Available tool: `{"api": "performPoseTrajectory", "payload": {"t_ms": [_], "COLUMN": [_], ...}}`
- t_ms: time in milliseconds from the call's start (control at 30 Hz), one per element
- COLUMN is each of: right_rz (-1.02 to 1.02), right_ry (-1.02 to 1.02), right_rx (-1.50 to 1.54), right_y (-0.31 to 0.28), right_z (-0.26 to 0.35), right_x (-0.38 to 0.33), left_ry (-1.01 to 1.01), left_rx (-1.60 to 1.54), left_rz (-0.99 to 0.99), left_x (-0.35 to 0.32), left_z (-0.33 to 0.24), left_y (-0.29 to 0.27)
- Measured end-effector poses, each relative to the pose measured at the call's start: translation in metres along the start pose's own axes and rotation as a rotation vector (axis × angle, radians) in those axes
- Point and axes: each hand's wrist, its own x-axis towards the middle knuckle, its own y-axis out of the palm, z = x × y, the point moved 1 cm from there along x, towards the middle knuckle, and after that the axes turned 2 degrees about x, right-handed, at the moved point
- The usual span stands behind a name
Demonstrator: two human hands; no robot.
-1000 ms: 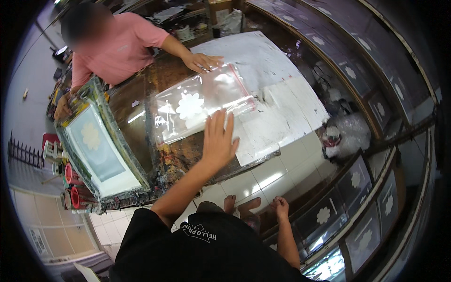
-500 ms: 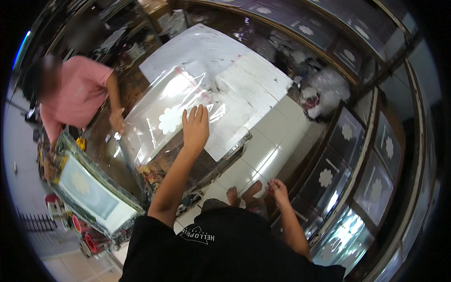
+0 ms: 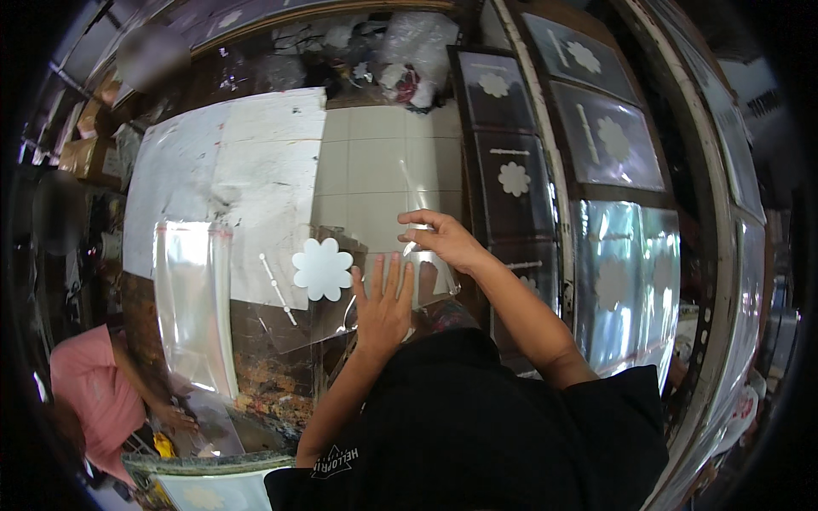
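A clear plastic sheet printed with a white flower and a thin white bar stretches in front of me, partly past the table's right edge. My left hand lies flat against it beside the flower, fingers spread. Just to the right, my right hand has thumb and fingers pinched on the sheet's see-through edge, which is hard to make out among the glints. A pile of clear plastic sheets rests on the table to the left.
White boards cover the far table. At lower left, a co-worker in pink has a hand near a printing screen frame. Racks on the right hold printed clear sheets. Plastic bags lie beyond the tiled floor.
My view has turned to the right. The flower-printed sheet has come off the pile toward the right with my left hand. My right hand has risen from my side to the sheet.
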Motion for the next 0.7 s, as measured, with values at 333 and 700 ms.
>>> {"api": "performPoseTrajectory", "payload": {"t_ms": [333, 700], "right_rz": [-0.462, -0.367], "right_ry": [0.08, -0.12], "right_rx": [-0.266, -0.907], "right_y": [-0.111, -0.181], "right_z": [-0.068, -0.103], "right_x": [-0.091, -0.003], "left_ry": [0.047, -0.505], "left_rx": [-0.435, -0.016], "left_rz": [0.093, -0.018], "left_x": [0.003, -0.026], "left_z": [-0.018, 0.134], "left_y": [-0.019, 0.008]}}
